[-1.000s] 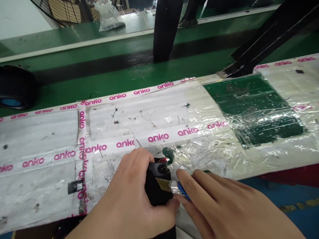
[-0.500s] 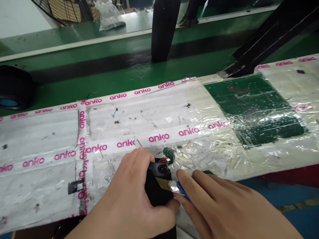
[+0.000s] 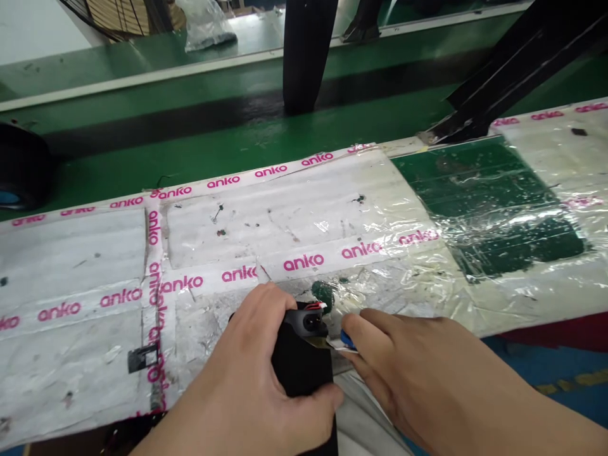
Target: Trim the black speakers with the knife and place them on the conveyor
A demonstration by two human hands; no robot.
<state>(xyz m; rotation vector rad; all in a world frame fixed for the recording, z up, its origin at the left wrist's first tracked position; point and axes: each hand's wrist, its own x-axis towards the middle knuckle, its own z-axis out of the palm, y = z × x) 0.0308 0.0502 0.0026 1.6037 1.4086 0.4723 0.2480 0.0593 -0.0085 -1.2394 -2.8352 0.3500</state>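
My left hand is wrapped round a black plastic part at the near edge of the table, thumb on its right side. Red wires show at the part's upper end. My right hand pinches a small blue-handled knife, its metal blade laid against the black part just under the top. Both hands rest over the taped white table covering.
The table is covered in white sheet and clear film with pink "anko" tape. A bare green patch lies at the right. Behind runs a green conveyor with black posts and a plastic bag. A small black square sits at the left.
My right hand has slid the knife up and left along the black part, toward its top. The left hand keeps its hold.
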